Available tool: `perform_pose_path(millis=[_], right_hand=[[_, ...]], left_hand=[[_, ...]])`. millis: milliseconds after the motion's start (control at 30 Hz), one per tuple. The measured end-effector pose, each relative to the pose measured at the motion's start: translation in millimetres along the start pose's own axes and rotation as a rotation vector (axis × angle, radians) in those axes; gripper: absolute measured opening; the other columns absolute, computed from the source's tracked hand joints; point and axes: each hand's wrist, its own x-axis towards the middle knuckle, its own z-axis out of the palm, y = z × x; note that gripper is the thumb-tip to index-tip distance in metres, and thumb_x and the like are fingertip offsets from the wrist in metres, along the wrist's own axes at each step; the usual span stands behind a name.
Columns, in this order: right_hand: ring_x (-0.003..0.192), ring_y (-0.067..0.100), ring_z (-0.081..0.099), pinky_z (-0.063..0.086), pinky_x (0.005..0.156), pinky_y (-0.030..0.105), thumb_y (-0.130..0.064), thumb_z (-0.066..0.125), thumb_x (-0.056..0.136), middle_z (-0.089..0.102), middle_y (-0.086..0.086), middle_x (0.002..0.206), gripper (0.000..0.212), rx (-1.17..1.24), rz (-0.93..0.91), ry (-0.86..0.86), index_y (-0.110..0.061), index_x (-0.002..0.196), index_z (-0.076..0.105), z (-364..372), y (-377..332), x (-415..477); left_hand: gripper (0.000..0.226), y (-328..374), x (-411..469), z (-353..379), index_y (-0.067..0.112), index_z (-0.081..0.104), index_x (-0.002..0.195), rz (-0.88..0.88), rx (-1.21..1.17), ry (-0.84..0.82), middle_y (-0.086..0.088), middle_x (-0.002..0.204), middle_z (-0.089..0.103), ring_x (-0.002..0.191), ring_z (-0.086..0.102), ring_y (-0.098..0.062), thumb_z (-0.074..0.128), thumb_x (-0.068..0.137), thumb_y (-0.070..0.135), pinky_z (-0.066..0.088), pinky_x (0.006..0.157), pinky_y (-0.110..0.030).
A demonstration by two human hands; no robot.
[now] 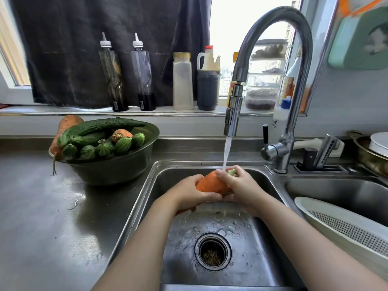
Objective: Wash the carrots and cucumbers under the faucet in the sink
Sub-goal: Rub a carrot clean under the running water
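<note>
With bare forearms (138, 248) over the stainless steel sink (147, 192), holding a stout orange carrot (212, 182) under the stream (227, 152) of the chrome faucet (233, 114), left hand (190, 191) curled round its lower half, right hand (241, 185) clasping its pale top; probably stiff, hefty, wet-slick, best gripped mid-body.

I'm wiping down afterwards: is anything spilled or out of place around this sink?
One carrot hangs over the left rim of the green bowl, its root tip dangling toward the counter; it could slip out. Small water splashes lie on the counter beside the sink. Nothing else stands out.
</note>
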Motion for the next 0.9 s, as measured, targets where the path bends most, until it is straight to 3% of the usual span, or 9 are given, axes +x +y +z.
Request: perform_pose_path(millis=[67, 167, 300, 400, 500, 567, 700, 800, 900], right_hand=[[0.101, 0.033, 0.070, 0.063, 0.078, 0.052, -0.036, 0.067, 0.098, 0.065, 0.016, 0.114, 0.033, -0.085, -0.030, 0.030, -0.010, 0.115, 0.058, 4, 3, 1], [0.090, 0.030, 0.065, 0.061, 0.080, 0.058, -0.035, 0.056, 0.105, 0.065, 0.013, 0.101, 0.023, -0.204, -0.097, 0.119, -0.013, 0.103, 0.061, 3, 5, 5], [0.112, 0.043, 0.066, 0.059, 0.090, 0.055, -0.025, 0.055, 0.106, 0.061, 0.016, 0.124, 0.016, -0.058, -0.035, -0.102, -0.024, 0.118, 0.066, -5, 5, 3], [0.110, 0.042, 0.067, 0.060, 0.084, 0.055, -0.020, 0.059, 0.103, 0.059, 0.021, 0.128, 0.022, 0.089, 0.017, -0.176, -0.020, 0.125, 0.062, -6, 10, 3], [0.107, 0.042, 0.068, 0.057, 0.086, 0.066, -0.031, 0.063, 0.102, 0.064, 0.020, 0.118, 0.017, -0.008, -0.046, 0.008, -0.018, 0.113, 0.065, 2, 7, 5], [0.098, 0.035, 0.068, 0.058, 0.083, 0.065, -0.034, 0.060, 0.103, 0.065, 0.013, 0.104, 0.020, -0.118, -0.088, 0.116, -0.015, 0.104, 0.065, 6, 4, 4], [0.116, 0.039, 0.063, 0.059, 0.089, 0.059, -0.023, 0.057, 0.105, 0.057, 0.015, 0.126, 0.018, -0.010, -0.025, -0.057, -0.018, 0.122, 0.062, -2, 4, 6], [0.116, 0.039, 0.063, 0.058, 0.091, 0.053, -0.010, 0.061, 0.101, 0.054, 0.020, 0.132, 0.030, 0.121, 0.001, -0.181, -0.020, 0.129, 0.059, -8, 6, 5], [0.104, 0.033, 0.067, 0.060, 0.087, 0.050, -0.020, 0.064, 0.100, 0.062, 0.017, 0.120, 0.023, 0.080, -0.044, -0.075, -0.019, 0.122, 0.060, -2, 4, 1]], left_hand=[[0.052, -4, 0, -6, 0.033, 0.065, 0.103, 0.005, 0.053, 0.049, 0.003, 0.091, 0.071, 0.067, 0.067, -0.009, 0.088, 0.064, 0.058, 0.057, 0.060, -0.031], [0.068, -7, 1, -13, 0.040, 0.065, 0.110, 0.036, 0.148, 0.097, 0.011, 0.101, 0.071, 0.089, 0.069, -0.007, 0.086, 0.052, 0.069, 0.059, 0.084, -0.034], [0.053, -9, 1, -12, 0.035, 0.072, 0.111, 0.061, 0.074, 0.063, 0.012, 0.099, 0.075, 0.090, 0.071, -0.003, 0.090, 0.065, 0.055, 0.058, 0.089, -0.032], [0.046, -11, 2, -11, 0.034, 0.075, 0.107, 0.083, 0.024, 0.048, 0.009, 0.097, 0.078, 0.092, 0.073, -0.009, 0.089, 0.067, 0.051, 0.059, 0.093, -0.037], [0.039, -10, 4, -6, 0.034, 0.076, 0.104, 0.108, 0.002, 0.039, 0.006, 0.092, 0.078, 0.085, 0.072, -0.008, 0.088, 0.071, 0.049, 0.057, 0.090, -0.039], [0.045, -9, 6, -2, 0.040, 0.074, 0.105, 0.117, 0.005, 0.035, 0.011, 0.095, 0.078, 0.090, 0.073, -0.006, 0.087, 0.065, 0.056, 0.059, 0.089, -0.035], [0.067, -12, 9, -3, 0.038, 0.067, 0.120, 0.116, 0.019, 0.093, 0.013, 0.108, 0.073, 0.098, 0.070, -0.003, 0.085, 0.060, 0.062, 0.057, 0.088, -0.027], [0.052, -13, 7, -5, 0.032, 0.068, 0.122, 0.118, -0.040, 0.083, 0.009, 0.106, 0.075, 0.093, 0.072, -0.005, 0.086, 0.076, 0.048, 0.055, 0.080, -0.022], [0.034, -9, 5, -1, 0.032, 0.072, 0.117, 0.116, -0.070, 0.043, 0.005, 0.099, 0.078, 0.090, 0.074, -0.013, 0.075, 0.088, 0.049, 0.057, 0.076, -0.026]])
